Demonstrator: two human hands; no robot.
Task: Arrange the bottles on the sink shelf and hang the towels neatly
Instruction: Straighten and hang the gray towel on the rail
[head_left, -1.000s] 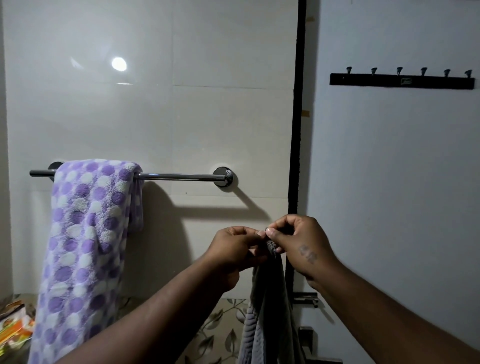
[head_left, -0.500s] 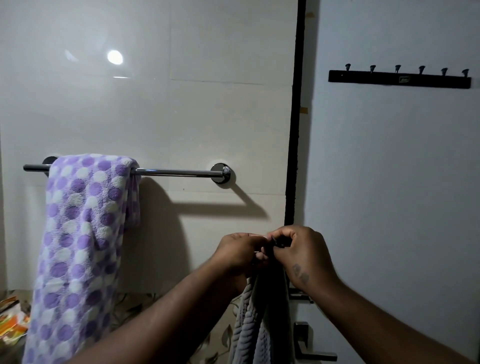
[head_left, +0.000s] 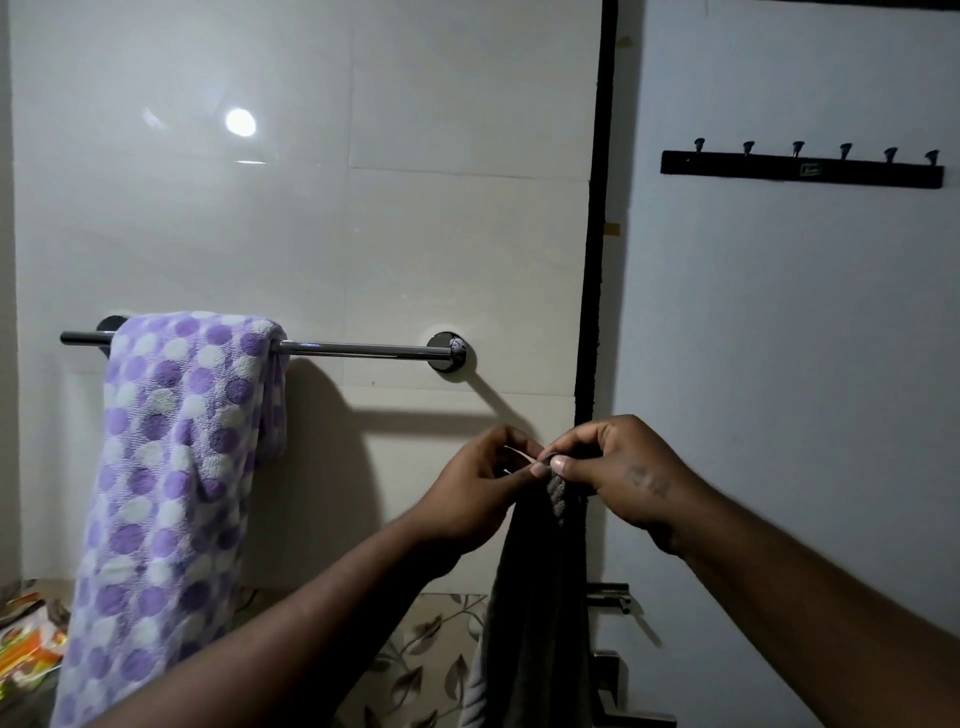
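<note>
The bare stretch of the chrome towel bar (head_left: 363, 349) runs free from the right edge of the spotted towel (head_left: 171, 467) to its round wall mount, with glossy pale tiled wall (head_left: 363, 234) behind it and a sharp shadow of the bar below. The spotted towel is a nubbly weave of purple and white dots. It is draped over the left part of the bar and hangs long, its right edge bunched in a soft fold. Both hands meet low and right of the bar's mount, in front of a dark vertical strip (head_left: 597, 260) that divides the tiles from a matt painted wall (head_left: 779, 364). The left hand (head_left: 478, 499) and right hand (head_left: 623, 467) are fingertip to fingertip, each pinching the top corner of a grey towel (head_left: 540, 597). This one is ribbed and thick and drops straight down between the forearms, clear of the bar. A thin pale strip shows between the left fingers; what it is cannot be told. High on the painted wall a flat black hook rack (head_left: 800, 175) carries six small pegs, all bare. Low down are leaf-patterned tiles (head_left: 426, 660), a metal latch (head_left: 613, 597) just right of the grey towel, and a bright crinkled packet (head_left: 26, 644) at the left edge
</note>
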